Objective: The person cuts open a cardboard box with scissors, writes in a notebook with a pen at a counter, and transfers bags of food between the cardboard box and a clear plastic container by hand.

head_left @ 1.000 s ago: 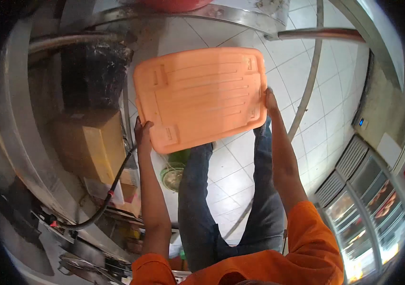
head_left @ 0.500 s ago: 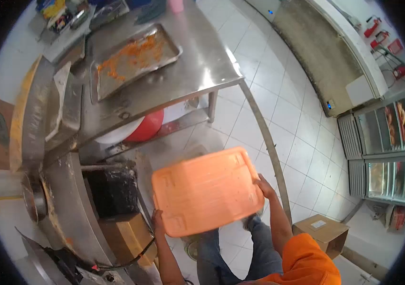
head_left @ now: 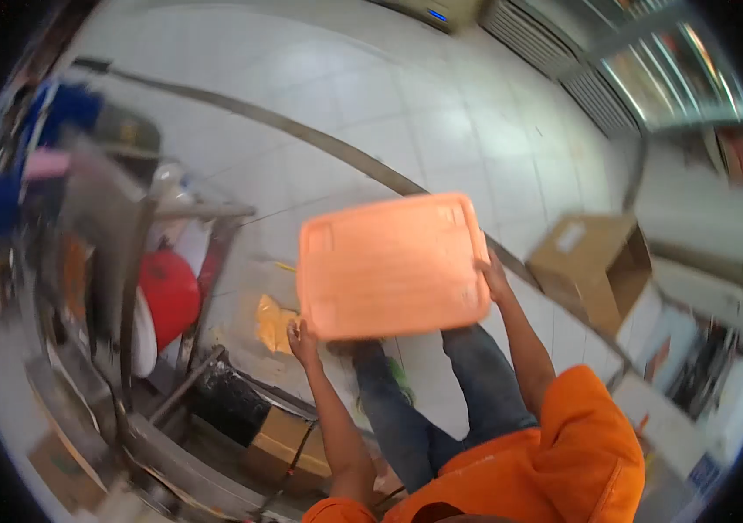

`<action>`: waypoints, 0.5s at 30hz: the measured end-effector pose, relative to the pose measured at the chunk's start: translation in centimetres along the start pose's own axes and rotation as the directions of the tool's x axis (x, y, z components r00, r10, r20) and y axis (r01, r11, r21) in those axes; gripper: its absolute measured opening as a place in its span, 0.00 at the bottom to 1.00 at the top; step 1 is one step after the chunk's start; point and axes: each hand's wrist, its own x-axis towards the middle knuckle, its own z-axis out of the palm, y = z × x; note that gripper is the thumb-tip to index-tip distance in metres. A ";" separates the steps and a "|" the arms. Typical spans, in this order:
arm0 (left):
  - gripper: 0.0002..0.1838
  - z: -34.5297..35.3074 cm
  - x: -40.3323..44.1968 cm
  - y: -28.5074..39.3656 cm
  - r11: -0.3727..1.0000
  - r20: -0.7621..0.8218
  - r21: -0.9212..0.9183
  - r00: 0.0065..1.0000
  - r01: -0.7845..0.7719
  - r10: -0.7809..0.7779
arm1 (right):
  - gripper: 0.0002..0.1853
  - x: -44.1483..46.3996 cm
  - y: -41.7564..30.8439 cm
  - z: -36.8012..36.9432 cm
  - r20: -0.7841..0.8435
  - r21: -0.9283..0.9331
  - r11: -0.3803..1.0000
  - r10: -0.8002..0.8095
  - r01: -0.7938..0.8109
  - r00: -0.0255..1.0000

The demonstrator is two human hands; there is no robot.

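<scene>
An orange rectangular plastic bin lid point(head_left: 393, 266) is held out level in front of my legs, its ribbed top facing up. My left hand point(head_left: 303, 342) grips its near left corner, fingers partly under the rim. On the right short edge, my right hand point(head_left: 493, 277) has its fingers curled around the rim. Whether a bin is under the lid is hidden from above. Below and left of it, a crumpled yellow-orange bag or wrapper point(head_left: 274, 322) lies on the floor beside my left hand.
At left stands a blurred steel table point(head_left: 110, 235) with a red round tub point(head_left: 168, 296) on its lower shelf. An open cardboard box point(head_left: 585, 261) sits to the right. A dark strip point(head_left: 319, 138) crosses the tiled floor. A glass display case point(head_left: 668, 74) is at upper right.
My view has swung right, so the table now sits at the far left and the cardboard box is nearer. The lid stays in both hands, carried along with the turn.
</scene>
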 end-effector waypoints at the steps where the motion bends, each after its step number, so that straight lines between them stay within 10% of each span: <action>1: 0.24 1.7 -1.0 0.2 0.994 -0.045 0.095 0.998 -0.047 0.052 | 0.24 -0.4 0.8 -1.0 -0.096 0.109 0.994 0.024 -0.013 0.995; 4: 0.23 6.0 -1.8 -2.7 0.992 0.228 -0.121 0.972 -0.034 0.061 | 0.26 0.9 4.1 -2.3 -0.401 0.237 0.967 0.016 0.087 0.916; 11: 0.21 11.7 -10.7 -0.8 0.967 0.499 0.211 0.867 -0.143 0.019 | 0.39 11.3 15.7 -6.3 -0.868 0.040 0.966 -0.093 0.254 0.489; 15: 0.21 11.2 -12.5 -2.8 0.920 0.491 0.385 0.859 -0.065 -0.145 | 0.32 9.2 15.4 -13.1 -0.609 0.402 0.880 0.463 -0.253 0.644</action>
